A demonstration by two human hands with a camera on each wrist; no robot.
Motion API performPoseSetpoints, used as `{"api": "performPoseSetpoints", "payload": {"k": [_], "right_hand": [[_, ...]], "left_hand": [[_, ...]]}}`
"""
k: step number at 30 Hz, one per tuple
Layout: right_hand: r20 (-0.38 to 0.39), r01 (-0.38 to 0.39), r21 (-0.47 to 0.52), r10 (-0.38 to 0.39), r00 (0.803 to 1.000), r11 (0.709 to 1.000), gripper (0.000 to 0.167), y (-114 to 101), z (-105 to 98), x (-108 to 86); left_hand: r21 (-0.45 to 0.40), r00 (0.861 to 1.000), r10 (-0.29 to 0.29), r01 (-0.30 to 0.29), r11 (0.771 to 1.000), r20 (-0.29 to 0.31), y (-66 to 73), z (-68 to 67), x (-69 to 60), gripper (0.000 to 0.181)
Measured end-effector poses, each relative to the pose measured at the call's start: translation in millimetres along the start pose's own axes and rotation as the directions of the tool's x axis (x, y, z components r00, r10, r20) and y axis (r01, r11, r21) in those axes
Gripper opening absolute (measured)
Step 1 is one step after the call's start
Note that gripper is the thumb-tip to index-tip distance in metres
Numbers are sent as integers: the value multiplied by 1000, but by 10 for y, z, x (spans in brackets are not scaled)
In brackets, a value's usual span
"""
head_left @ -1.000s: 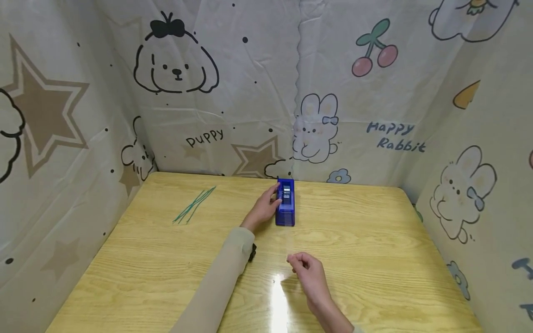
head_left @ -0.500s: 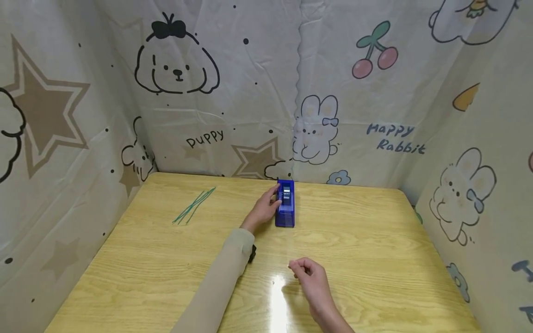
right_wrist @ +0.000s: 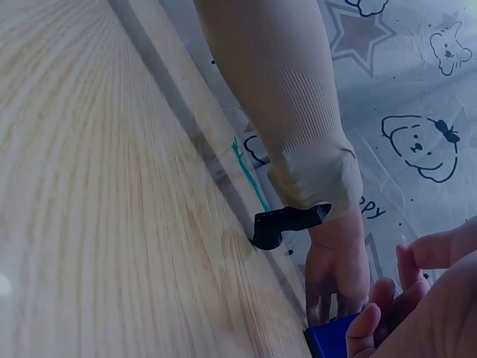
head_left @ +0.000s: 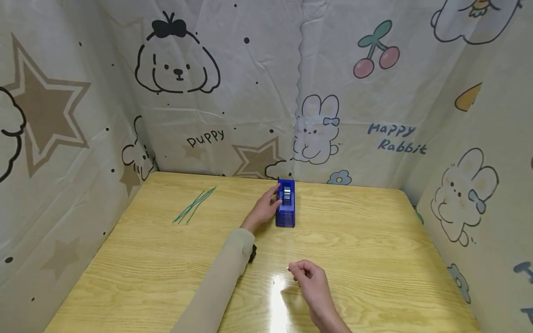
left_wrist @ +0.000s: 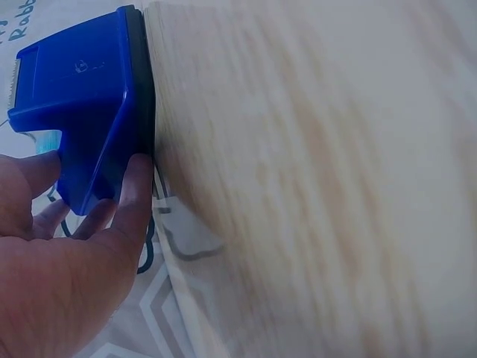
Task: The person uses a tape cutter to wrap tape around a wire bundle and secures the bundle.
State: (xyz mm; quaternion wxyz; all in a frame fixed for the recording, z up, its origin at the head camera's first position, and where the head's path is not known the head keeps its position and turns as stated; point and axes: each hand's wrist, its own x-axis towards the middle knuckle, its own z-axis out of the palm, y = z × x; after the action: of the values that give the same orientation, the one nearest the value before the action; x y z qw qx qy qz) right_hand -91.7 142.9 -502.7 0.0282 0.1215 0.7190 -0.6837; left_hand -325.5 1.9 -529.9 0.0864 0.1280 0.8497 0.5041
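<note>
Blue plastic tape dispenser (head_left: pixel 285 208) sits at back middle of the yellow wood-grain table (head_left: pixel 354 240). Left hand (head_left: pixel 262 210) grips it from the left, toward the far end. Looks rigid, probably light enough to slide; best hold is the body, clear of the pale toothed cutter (left_wrist: pixel 14 83). Its open well carries a clear tape roll (head_left: pixel 287 195). Right hand (head_left: pixel 310 277), well apart, pinches what seems a thin clear tape strip (head_left: pixel 289 245), faint in head view; likely limp, sticky, hold by the end. Thin green strands (head_left: pixel 195 206) lie left

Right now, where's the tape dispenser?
In the head view, the tape dispenser stands at the far edge of the table, the left hand gripping its left side.
</note>
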Motion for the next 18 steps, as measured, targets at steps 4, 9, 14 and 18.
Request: {"api": "performPoseSetpoints", "payload": {"k": [4, 9, 14, 18], "right_hand": [[12, -5, 7, 4, 1000, 1000, 20, -22, -4, -30], [15, -19, 10, 19, 1000, 1000, 22, 8, -1, -52], [22, -50, -5, 50, 999, 999, 23, 42, -12, -87], [30, -40, -9, 41, 999, 999, 24, 49, -17, -114]], "left_hand": [[-12, 1000, 4, -4, 1000, 0, 7, 4, -4, 60], [-14, 1000, 1, -1, 1000, -4, 0, 11, -1, 60], [-15, 1000, -11, 11, 1000, -4, 10, 18, -2, 61], [-10, 1000, -11, 11, 1000, -9, 8, 18, -5, 60]]}}
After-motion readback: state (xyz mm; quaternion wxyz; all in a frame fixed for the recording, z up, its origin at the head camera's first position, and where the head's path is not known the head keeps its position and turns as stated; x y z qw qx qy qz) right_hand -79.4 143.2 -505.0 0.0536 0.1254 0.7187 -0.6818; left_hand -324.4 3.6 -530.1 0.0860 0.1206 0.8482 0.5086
